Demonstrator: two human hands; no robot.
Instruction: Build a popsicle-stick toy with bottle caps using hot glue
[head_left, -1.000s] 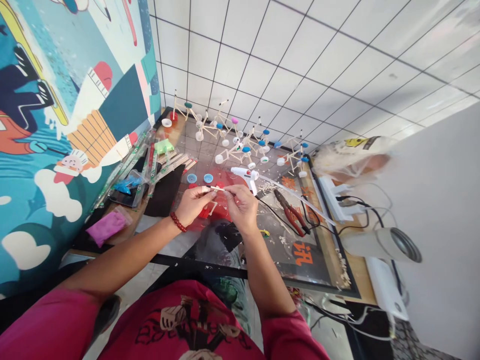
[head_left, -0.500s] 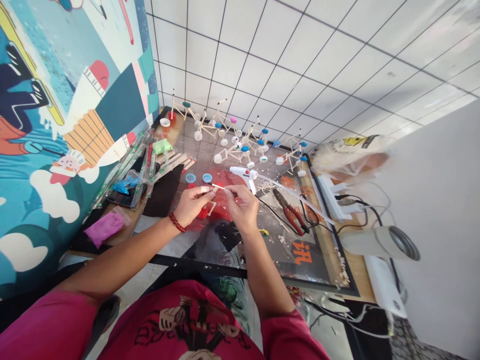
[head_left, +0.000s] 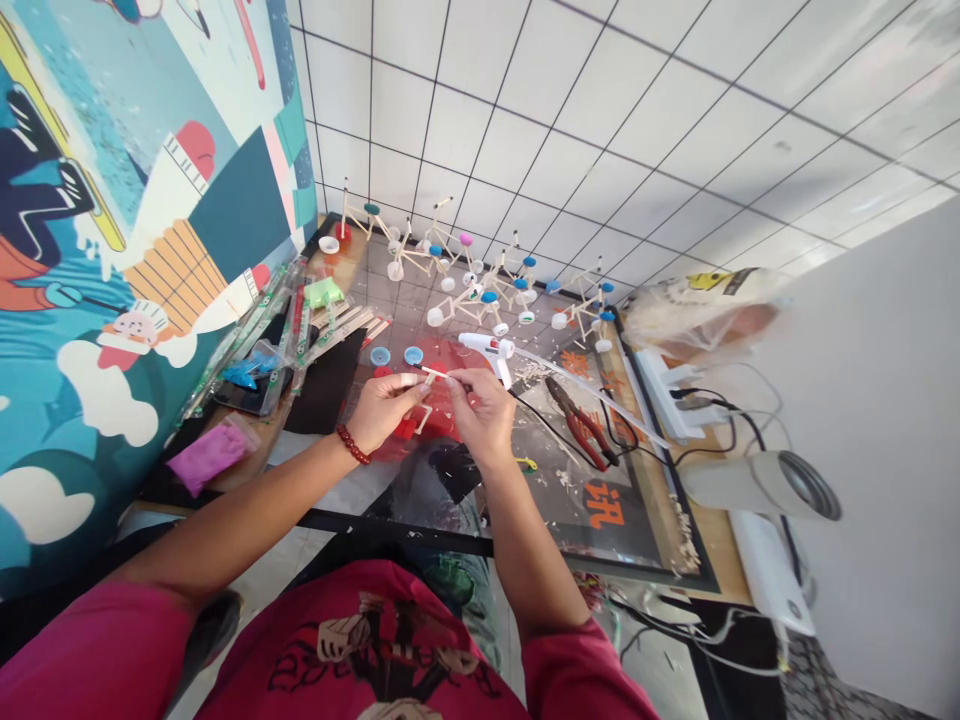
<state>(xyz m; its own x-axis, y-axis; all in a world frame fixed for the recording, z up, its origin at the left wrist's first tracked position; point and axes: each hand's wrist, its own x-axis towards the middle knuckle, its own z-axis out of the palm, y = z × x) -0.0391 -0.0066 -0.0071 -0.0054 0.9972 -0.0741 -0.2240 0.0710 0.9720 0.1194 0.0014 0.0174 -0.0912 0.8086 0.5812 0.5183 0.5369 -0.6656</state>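
A thin, pale, dark-tipped stick (head_left: 435,371) is held above the desk (head_left: 637,540), over a translucent red patch. Its right end is pinched between thumb and forefinger of the right hand (head_left: 484,412). The grip of the left hand (head_left: 385,407) is closed on a short, pale stick piece (head_left: 430,379), which appears to meet the longer stick crosswise. By this two-sided hold, both pieces are presumably steadied and brought close to the eyes. A white plastic glue gun (head_left: 487,346) is laid just beyond the right hand, probably for easy reach; red-handled metal pliers (head_left: 589,432) are placed further right.

Whether the two pieces are joined or merely touching cannot be told, since the contact is small and partly covered by fingertips. Below the hands, a bent, pale stick assembly (head_left: 425,419) is seen beside a red plastic piece (head_left: 405,429), whose shape is hard to make out. The glue gun's handle is partly hidden by the right hand.
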